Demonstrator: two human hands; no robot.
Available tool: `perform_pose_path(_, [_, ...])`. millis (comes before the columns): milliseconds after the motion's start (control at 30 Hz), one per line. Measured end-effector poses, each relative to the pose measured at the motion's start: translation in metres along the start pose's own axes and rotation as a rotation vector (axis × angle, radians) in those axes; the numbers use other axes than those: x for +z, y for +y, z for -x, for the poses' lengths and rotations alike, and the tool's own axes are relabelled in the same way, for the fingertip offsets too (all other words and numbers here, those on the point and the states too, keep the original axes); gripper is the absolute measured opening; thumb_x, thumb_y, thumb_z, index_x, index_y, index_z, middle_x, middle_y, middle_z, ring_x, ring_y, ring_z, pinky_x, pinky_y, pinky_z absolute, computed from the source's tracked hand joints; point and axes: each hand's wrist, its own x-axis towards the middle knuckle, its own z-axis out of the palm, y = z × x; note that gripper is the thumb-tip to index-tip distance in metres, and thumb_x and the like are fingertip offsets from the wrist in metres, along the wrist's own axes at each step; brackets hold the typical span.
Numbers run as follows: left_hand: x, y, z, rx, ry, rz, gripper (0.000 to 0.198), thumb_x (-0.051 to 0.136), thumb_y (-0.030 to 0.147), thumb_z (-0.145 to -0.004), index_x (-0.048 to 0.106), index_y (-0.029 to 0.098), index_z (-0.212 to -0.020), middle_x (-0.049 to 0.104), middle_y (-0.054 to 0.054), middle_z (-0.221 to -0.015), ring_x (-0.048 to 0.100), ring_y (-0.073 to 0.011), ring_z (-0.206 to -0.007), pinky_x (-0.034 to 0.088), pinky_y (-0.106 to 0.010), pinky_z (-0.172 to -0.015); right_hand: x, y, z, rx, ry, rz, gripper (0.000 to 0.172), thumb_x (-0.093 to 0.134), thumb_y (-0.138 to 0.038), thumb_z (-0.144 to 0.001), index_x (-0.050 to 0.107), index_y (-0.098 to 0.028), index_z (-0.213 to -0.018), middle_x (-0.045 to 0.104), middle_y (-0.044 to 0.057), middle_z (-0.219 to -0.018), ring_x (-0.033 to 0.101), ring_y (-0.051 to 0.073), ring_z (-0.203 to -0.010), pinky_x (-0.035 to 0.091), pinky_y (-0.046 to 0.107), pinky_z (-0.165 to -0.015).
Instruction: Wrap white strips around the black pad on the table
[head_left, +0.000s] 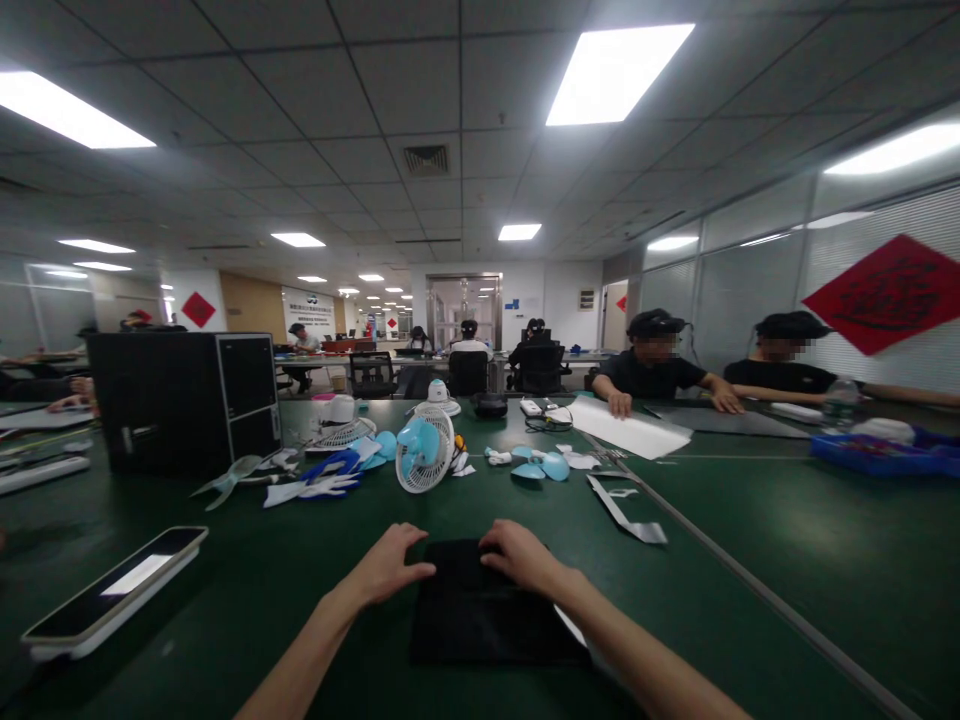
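On the green table right before me lies a flat black sheet, its exact kind unclear. A strip of something white shows from under its right side, partly hidden by my right forearm. My left hand is at the sheet's far left corner, thumb and fingers apart, holding nothing. Over the sheet's far edge is my right hand, fingers bent loosely with the thumb apart from them; the fingertips appear to rest on the black surface. No object shows in its grasp.
A small fan with blue blades, gloves and loose blades lie beyond my hands. Left are a black computer case and a phone on a white block. A co-worker's hand touches a white sheet at right.
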Motion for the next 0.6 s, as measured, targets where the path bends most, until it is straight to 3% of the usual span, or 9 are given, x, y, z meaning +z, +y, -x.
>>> perform_pose_path(167, [0.010,0.012,0.000,0.006,-0.100,0.056,0.094,0.069,0.066,-0.057,0.045,0.019,-0.134,0.042,-0.013,-0.141,0.038,-0.0301,-0.128,0.028,-0.038,-0.108,-0.020,0.032,0.016,0.127,0.091,0.060,0.030,0.053,-0.034,-0.091,0.056,-0.019,-0.117,0.057,0.008,-0.120,0.058,0.020,-0.099,0.051,0.041,-0.084])
perform_pose_path(300, [0.010,0.014,0.000,-0.019,-0.111,0.065,0.090,0.067,0.066,-0.060,0.045,0.020,-0.134,0.043,-0.011,-0.141,0.039,-0.0295,-0.128,0.029,-0.039,-0.108,-0.048,0.077,0.042,0.266,0.182,0.125,0.029,0.054,-0.033,-0.090,0.058,-0.017,-0.114,0.058,0.010,-0.117,0.058,0.022,-0.100,0.047,0.042,-0.088])
perform_pose_path(433, [0.011,0.010,-0.001,-0.010,-0.105,0.079,0.086,0.064,0.067,-0.062,0.045,0.021,-0.133,0.044,-0.010,-0.140,0.040,-0.0283,-0.127,0.030,-0.037,-0.107,-0.068,0.119,0.065,0.487,0.305,0.274,0.025,0.052,-0.025,-0.086,0.063,-0.013,-0.105,0.061,0.014,-0.110,0.059,0.023,-0.100,0.043,0.033,-0.091])
perform_pose_path(600, [0.011,0.006,-0.002,-0.032,-0.112,0.104,0.087,0.065,0.065,-0.062,0.043,0.021,-0.135,0.044,-0.009,-0.139,0.042,-0.0272,-0.126,0.033,-0.034,-0.105,-0.079,0.143,0.078,0.603,0.332,0.426,0.027,0.048,-0.025,-0.086,0.063,-0.014,-0.105,0.063,0.013,-0.104,0.059,0.023,-0.096,0.043,0.030,-0.084])
